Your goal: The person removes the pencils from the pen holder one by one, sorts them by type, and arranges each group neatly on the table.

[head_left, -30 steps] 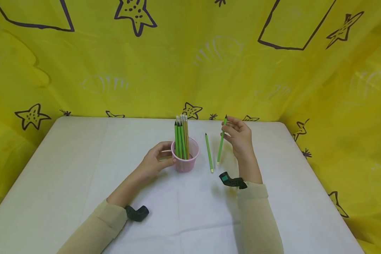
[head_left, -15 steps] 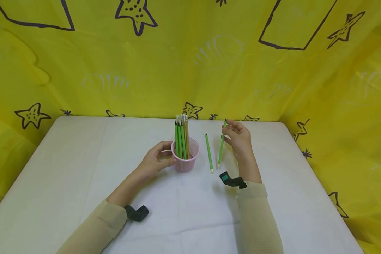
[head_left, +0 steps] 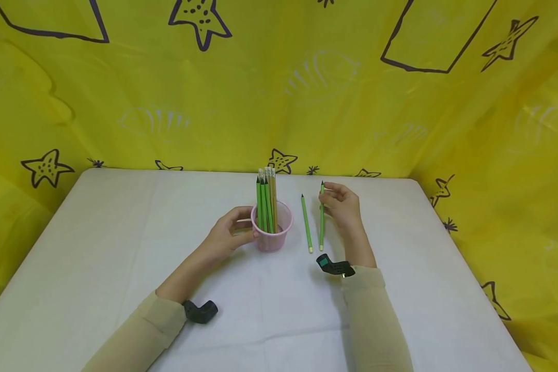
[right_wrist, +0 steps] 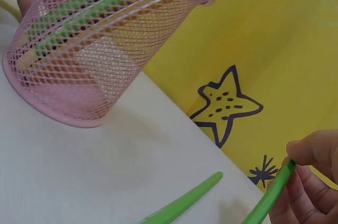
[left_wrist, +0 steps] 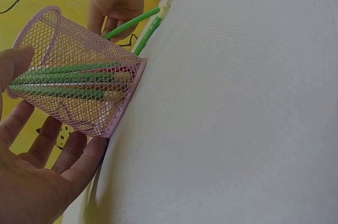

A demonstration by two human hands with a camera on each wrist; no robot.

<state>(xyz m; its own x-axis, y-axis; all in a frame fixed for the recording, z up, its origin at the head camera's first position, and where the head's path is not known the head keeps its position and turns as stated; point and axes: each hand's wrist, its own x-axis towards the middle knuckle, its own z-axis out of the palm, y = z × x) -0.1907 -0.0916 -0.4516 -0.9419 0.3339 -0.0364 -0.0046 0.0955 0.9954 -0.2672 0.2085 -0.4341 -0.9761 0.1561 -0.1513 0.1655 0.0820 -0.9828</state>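
- Upright cup (head_left: 270,244) blocks the path between left hand (head_left: 225,232) and right hand (head_left: 345,211).
- A loose pencil (head_left: 306,225) divides the gap from cup to right hand.
- Curtain (head_left: 242,93) rises along the far edge.
- Bare counter (head_left: 418,248) lies outside both hands.

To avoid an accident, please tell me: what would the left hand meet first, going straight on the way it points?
The left hand would most likely meet the pink mesh cup, which it holds around the side.
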